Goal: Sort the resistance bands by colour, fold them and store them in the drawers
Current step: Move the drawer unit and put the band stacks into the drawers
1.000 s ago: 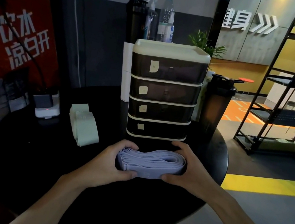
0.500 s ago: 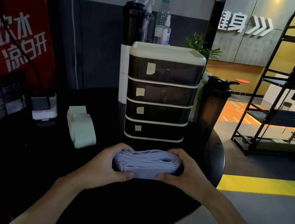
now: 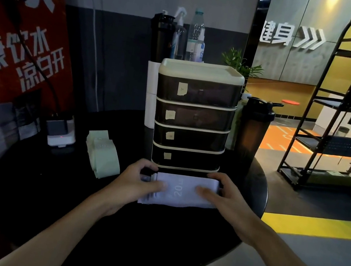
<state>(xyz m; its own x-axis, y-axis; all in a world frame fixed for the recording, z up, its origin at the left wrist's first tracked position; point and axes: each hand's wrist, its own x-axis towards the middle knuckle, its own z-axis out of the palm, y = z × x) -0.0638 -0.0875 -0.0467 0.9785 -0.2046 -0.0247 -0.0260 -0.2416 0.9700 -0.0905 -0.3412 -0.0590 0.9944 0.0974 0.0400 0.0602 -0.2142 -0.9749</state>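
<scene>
Lavender folded band stack [image 3: 179, 191] lies flat on the black round table [image 3: 152, 240], about mid-surface, right in front of the drawer unit [image 3: 192, 117]. Its far edge is just beside the btm drawer [image 3: 186, 159]; whether they touch can't be told. A pale "20" shows on the top layer.

L hand [image 3: 138, 182] grips the stack's left end, thumb on top and fingers curled over the far side. R hand [image 3: 227, 195] grips the right end the same way, thumb laid on top and fingers wrapped past the far edge. Both forearms reach in from the near edge.

Drawer unit stands upright toward the far edge. It has a cream lid and 4 dark see-through drawers, all pushed in, each w/ a small paper label at front left.

Green folded bands [image 3: 102, 155] lie toward the left edge, well apart from the lavender stack, no hand on them. White power block [image 3: 60, 134] w/ a red light sits at the far-left edge, cable running up. Dark shaker bottle [image 3: 254, 129] stands just beside the unit's right side, near the right edge. Behind the unit stand a few bottles [image 3: 185, 39], incl. a spray bottle.
</scene>
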